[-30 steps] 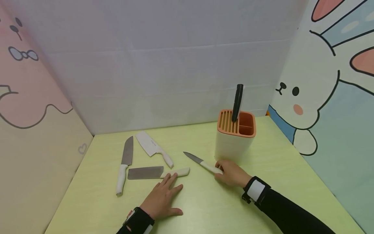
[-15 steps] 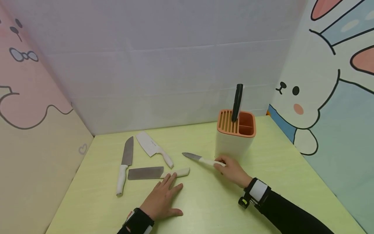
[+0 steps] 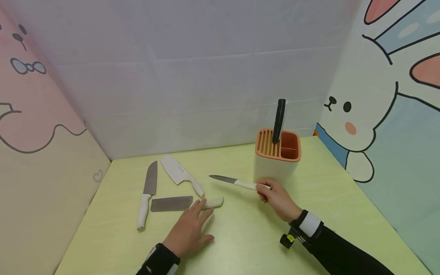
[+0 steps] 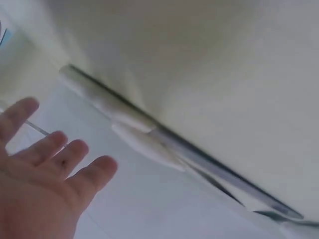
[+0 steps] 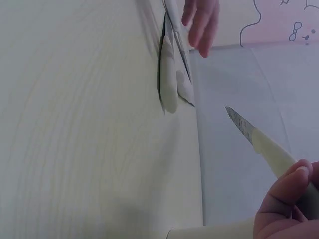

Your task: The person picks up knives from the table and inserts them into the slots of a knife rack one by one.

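My right hand [image 3: 279, 199] pinches the white handle of a small pointed knife [image 3: 245, 185], whose blade points left, in front of the knife block [image 3: 275, 167]. In the right wrist view the small knife [image 5: 271, 149] is raised off the table, gripped between the thumb and fingers of my right hand [image 5: 289, 209]. My left hand [image 3: 187, 231], fingers spread and relaxed, is over the handle of a rectangular-bladed knife [image 3: 172, 203]. The left wrist view shows my left hand [image 4: 50, 184] lifted clear of that knife's handle [image 4: 104, 99], holding nothing.
A white-handled knife [image 3: 143, 212] lies at the left, and a cleaver [image 3: 175, 170] lies behind the rectangular-bladed knife. A black-handled tool [image 3: 279, 121] stands in the slotted orange top of the block. Walls enclose the back and sides of the table [image 3: 113, 229].
My right hand has lifted the small knife off the table and moved slightly right, and the blade has turned nearer to level. My left hand has shifted a little, its fingers rising.
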A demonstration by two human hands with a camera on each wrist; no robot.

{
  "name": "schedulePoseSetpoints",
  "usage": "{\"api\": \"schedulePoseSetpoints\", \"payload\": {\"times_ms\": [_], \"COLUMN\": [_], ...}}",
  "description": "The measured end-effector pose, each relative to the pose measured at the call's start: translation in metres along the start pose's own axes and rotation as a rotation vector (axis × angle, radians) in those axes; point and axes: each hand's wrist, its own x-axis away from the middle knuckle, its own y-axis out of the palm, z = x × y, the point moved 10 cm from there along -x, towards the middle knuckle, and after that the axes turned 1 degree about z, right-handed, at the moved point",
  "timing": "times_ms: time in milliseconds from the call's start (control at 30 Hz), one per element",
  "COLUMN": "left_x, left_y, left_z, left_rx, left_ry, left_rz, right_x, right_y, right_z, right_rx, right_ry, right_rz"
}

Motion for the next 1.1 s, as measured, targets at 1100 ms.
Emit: {"api": "schedulePoseSetpoints", "payload": {"times_ms": [1100], "left_x": [-0.041], "left_y": [-0.114], "left_z": [0.064], "left_rx": [-0.219], "left_ry": [0.334], "left_rz": [0.649], "right_x": [0.048], "right_y": [0.033], "right_z": [-0.087], "right_rx": [-0.249], "right_ry": [-0.213], "right_rz": [-0.139]}}
